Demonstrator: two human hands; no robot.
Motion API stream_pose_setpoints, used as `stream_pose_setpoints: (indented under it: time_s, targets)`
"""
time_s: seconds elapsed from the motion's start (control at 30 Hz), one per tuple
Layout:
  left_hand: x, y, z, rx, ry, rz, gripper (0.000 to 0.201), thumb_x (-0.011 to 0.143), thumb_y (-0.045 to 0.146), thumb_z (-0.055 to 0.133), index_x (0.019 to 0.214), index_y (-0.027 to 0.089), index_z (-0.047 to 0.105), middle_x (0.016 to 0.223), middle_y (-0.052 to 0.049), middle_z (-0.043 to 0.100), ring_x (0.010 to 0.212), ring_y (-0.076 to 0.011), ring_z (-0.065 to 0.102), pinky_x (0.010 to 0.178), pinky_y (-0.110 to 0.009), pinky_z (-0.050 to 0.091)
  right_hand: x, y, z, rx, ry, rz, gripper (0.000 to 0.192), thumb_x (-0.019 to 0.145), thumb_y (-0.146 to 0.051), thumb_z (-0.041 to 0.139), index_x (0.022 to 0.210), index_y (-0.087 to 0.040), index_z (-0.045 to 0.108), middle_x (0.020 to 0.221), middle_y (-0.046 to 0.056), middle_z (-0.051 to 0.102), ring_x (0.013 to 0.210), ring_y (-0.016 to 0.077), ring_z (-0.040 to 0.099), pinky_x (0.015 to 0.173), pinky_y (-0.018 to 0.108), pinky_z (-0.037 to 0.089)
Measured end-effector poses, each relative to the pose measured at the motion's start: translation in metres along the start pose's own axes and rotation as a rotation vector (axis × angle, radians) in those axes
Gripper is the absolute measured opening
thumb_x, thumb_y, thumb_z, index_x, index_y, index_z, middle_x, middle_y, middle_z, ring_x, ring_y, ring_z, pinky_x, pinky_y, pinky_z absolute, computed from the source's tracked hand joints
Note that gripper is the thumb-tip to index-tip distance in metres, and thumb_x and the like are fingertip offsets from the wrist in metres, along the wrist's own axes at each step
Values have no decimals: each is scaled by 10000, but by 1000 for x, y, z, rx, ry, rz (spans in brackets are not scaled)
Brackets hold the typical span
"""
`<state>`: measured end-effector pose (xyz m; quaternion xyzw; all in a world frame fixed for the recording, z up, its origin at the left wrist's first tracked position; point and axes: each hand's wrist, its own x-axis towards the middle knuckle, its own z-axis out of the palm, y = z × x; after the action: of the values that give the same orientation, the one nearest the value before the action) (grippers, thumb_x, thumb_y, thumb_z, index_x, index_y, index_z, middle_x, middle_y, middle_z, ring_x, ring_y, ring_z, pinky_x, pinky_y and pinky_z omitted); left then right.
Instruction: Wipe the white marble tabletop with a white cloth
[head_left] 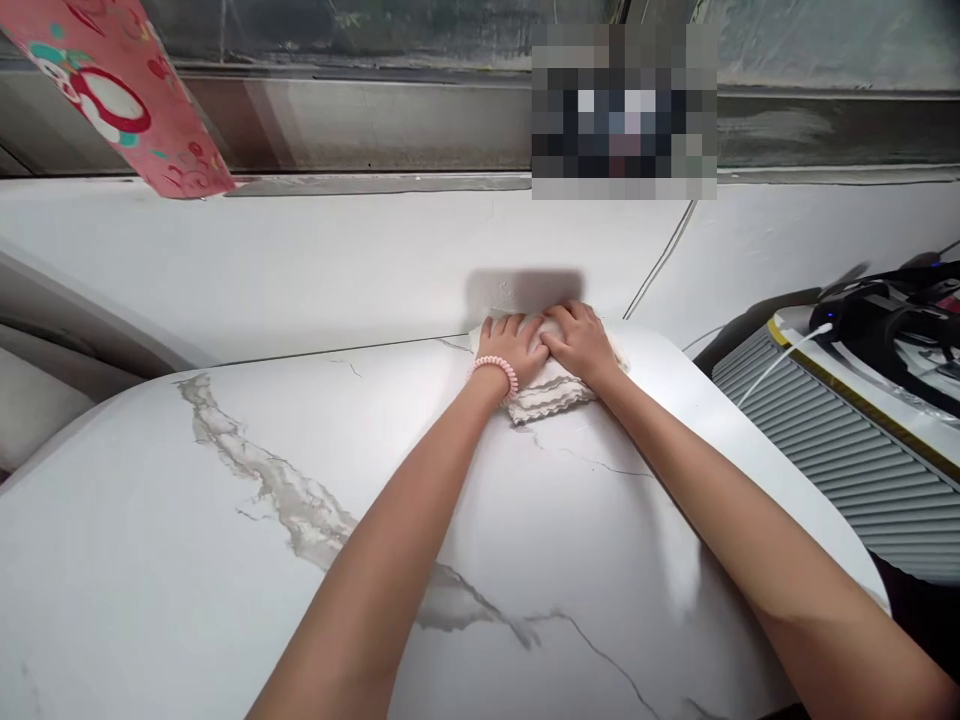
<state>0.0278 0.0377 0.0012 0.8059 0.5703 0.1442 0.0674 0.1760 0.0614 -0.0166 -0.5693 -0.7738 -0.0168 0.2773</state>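
A folded off-white cloth with wavy edges lies at the far edge of the white marble-patterned table, close to the wall. My left hand rests flat on the left part of the cloth, palm down with its fingers spread. A pink coiled band circles the left wrist. My right hand presses on the cloth's right part, fingers apart and stretched forward. Both hands are side by side, their thumbs nearly touching. The palms hide much of the cloth.
Behind the table stands a white wall below a window frame. A pink patterned strip hangs at upper left. On the right, a grey ribbed unit has black gear and a white cable on top.
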Motion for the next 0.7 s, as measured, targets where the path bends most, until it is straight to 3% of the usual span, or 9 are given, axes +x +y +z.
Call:
stream_pose_setpoints:
  time_s: [0.3,0.5,0.7]
  targets:
    - [-18,4,1,47,-11,-4,535,998,380,211,1485,251,392,1554,-36,404,1443,-192,317,1229,-445,117,-20,-9,-10,-54,-83,1,461,919,-326,369,1301,-157,564,1340,137,572,1286,322,450,1116,486,334]
    - [-65,17,-4,65,-30,-14,546,1006,406,223,1498,226,377,1583,-76,358,1466,-196,287,1226,-457,115,-61,-30,-31,-64,-138,-32,504,932,-337,353,1344,-109,534,1399,151,539,1325,306,431,1140,469,314]
    - [-125,37,-10,79,-49,48,534,1003,406,252,1493,239,380,1586,-66,355,1474,-190,270,1229,-458,120,-128,-52,-54,-87,-109,-36,505,945,-348,328,1354,-117,514,1406,162,521,1348,316,410,1139,504,309]
